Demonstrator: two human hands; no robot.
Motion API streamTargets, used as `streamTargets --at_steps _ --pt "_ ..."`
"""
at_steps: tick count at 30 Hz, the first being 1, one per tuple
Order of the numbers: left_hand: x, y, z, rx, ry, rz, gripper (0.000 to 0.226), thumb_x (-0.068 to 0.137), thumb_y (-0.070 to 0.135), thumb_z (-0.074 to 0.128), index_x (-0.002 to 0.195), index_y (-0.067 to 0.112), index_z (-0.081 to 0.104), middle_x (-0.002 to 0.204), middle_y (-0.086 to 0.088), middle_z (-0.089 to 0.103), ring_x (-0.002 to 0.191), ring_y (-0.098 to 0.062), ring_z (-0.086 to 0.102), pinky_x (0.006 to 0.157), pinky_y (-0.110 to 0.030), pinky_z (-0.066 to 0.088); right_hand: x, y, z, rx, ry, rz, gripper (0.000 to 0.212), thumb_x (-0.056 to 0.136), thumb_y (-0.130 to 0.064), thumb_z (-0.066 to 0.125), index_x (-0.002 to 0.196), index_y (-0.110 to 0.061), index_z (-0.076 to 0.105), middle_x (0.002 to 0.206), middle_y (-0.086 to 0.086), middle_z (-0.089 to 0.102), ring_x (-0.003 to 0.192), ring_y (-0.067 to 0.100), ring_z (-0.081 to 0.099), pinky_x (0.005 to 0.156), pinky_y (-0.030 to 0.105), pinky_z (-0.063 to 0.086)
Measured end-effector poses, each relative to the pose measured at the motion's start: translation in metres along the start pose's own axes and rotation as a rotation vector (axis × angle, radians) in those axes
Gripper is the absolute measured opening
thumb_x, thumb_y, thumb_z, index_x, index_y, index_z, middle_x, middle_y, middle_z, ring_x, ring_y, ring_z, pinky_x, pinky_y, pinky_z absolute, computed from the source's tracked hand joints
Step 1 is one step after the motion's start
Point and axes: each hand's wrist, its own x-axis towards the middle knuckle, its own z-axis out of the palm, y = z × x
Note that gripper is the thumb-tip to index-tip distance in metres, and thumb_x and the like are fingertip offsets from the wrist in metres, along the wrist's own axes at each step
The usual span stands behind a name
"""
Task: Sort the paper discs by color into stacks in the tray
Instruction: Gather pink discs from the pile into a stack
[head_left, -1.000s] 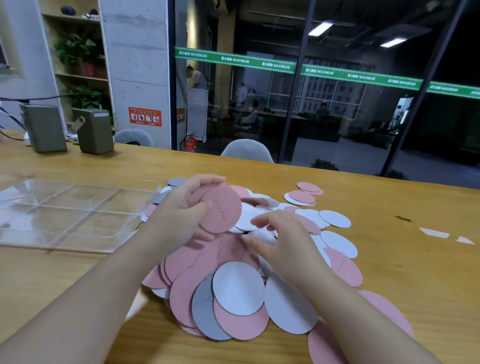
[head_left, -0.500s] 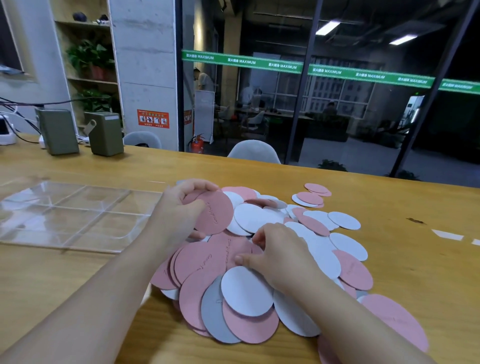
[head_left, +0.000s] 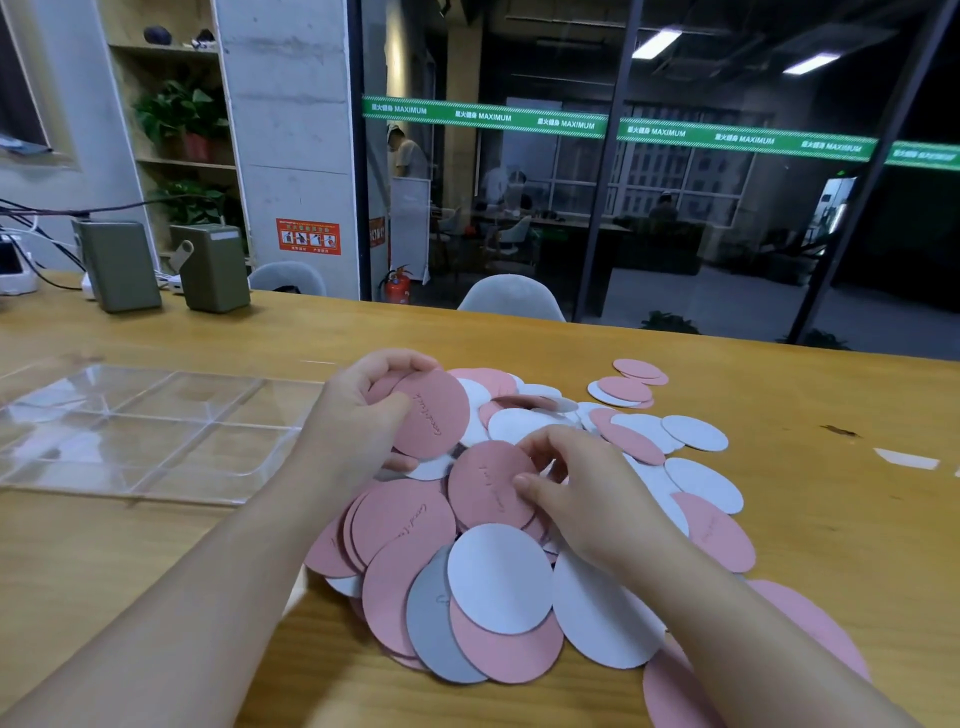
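Ideally, right hand (head_left: 587, 499), pinching one pink disc (head_left: 488, 486), slides it squarely onto the pink stack (head_left: 428, 413) gripped by left hand (head_left: 358, 415).

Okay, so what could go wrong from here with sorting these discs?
The left hand holds a fanned bunch of pink discs in a thumb grip; one could slip out. The right hand pinches another pink disc lying in the overlapping pile, so a white or grey one may lift along. The tray looks empty and clear, so its dividers are easy to misjudge.
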Motion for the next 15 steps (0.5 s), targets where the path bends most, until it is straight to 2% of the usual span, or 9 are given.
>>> streamTargets --at_steps 3,5,8,10,12,15 --pt "0.001 -0.002 0.001 0.02 -0.024 0.018 0.052 0.086 -0.005 0.042 0.081 0.04 0.068 0.12 0.008 0.057 0.09 -0.025 0.061 0.051 -0.033 0.059 0.0 0.004 -0.005 0.034 0.117 -0.045 0.009 0.087 -0.012 0.061 0.086 -0.02 0.061 0.084 -0.021 0.055 0.074 -0.003 0.052 0.065 0.006 0.039" --pt "0.0 -0.002 0.002 0.004 -0.068 0.028 0.05 0.087 -0.005 0.043 0.083 0.038 0.069 0.117 0.013 0.061 0.095 -0.021 0.061 0.055 -0.034 0.059 0.002 0.005 -0.007 0.129 0.179 -0.043 0.009 0.086 -0.009 0.063 0.081 -0.016 0.063 0.078 -0.017 0.06 0.068 0.0 0.053 0.061 0.011 0.04" --pt "-0.003 -0.002 0.003 -0.041 -0.178 0.067 0.037 0.093 0.002 0.048 0.091 0.032 0.069 0.099 0.026 0.066 0.099 -0.01 0.061 0.058 -0.037 0.06 0.002 0.003 -0.004 0.324 0.211 -0.007 0.01 0.085 -0.01 0.065 0.078 -0.017 0.067 0.073 -0.01 0.067 0.061 0.0 0.056 0.059 0.011 0.044" --pt "-0.005 -0.003 0.005 -0.041 -0.242 0.1 0.024 0.092 0.011 0.056 0.095 0.032 0.067 0.092 0.028 0.065 0.089 -0.012 0.066 0.059 -0.038 0.06 0.002 -0.001 0.002 0.402 0.195 0.013 0.009 0.084 -0.011 0.067 0.08 -0.018 0.071 0.071 -0.005 0.07 0.064 0.004 0.062 0.064 0.018 0.051" --pt "-0.006 -0.005 0.007 0.003 -0.276 0.12 0.028 0.088 0.01 0.063 0.095 0.037 0.066 0.091 0.029 0.064 0.078 -0.014 0.069 0.057 -0.034 0.06 0.002 -0.003 0.007 0.447 0.165 0.014 0.01 0.084 -0.012 0.067 0.082 -0.019 0.073 0.071 -0.007 0.071 0.068 0.005 0.064 0.069 0.024 0.054" --pt "-0.005 -0.007 0.008 0.028 -0.262 0.124 0.038 0.09 0.005 0.059 0.093 0.043 0.064 0.1 0.028 0.06 0.062 -0.016 0.069 0.052 -0.026 0.057 0.002 -0.003 0.007 0.293 0.126 -0.033 0.015 0.085 -0.017 0.067 0.091 -0.029 0.07 0.079 -0.019 0.067 0.073 -0.002 0.06 0.069 0.012 0.047"
